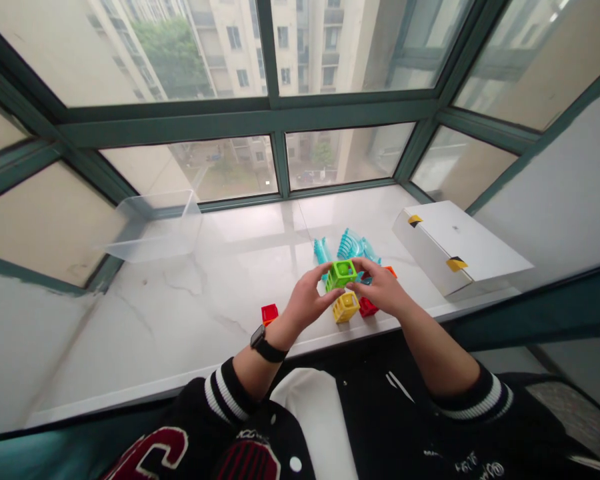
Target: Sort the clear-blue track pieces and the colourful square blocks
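Note:
A green hollow toy block is held up between my two hands over the marble sill. My left hand, with a dark watch at the wrist, grips its left side between thumb and fingers. On the right side, my right hand pinches the same block. Just below it stands a yellow block, and beside that a red block is partly covered by my right hand. Left of my left wrist sits another red block. Translucent blue track pieces lie behind the green block.
A clear plastic bin stands at the left near the window. At the right is a white box with yellow-and-black tabs. The sill is white marble, bounded by green window frames. An orange piece shows behind my right hand.

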Tool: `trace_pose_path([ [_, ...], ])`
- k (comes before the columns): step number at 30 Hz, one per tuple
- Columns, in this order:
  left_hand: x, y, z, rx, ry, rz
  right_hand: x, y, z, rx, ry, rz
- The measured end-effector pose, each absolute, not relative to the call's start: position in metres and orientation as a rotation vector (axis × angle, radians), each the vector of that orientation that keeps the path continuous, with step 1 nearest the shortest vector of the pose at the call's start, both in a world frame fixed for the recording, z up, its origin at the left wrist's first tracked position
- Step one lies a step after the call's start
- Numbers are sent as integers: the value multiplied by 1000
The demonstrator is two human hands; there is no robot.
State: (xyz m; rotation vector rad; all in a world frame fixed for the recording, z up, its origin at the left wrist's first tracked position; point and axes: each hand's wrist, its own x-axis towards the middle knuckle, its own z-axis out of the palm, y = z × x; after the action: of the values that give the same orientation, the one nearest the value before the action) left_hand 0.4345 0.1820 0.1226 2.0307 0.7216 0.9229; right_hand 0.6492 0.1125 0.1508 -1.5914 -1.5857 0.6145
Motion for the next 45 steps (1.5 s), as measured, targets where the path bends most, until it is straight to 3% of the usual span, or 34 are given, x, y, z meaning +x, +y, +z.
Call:
trace_pose_path([
  [11, 454, 211, 75, 2153, 961, 694, 680, 119, 140, -1743, -1470, 484],
  [30, 456, 214, 68, 2100, 965, 700, 668, 149, 100, -1893, -1752, 343],
  [45, 456, 211, 69, 2027, 959, 720, 673, 151, 101, -1846, -1866, 343],
])
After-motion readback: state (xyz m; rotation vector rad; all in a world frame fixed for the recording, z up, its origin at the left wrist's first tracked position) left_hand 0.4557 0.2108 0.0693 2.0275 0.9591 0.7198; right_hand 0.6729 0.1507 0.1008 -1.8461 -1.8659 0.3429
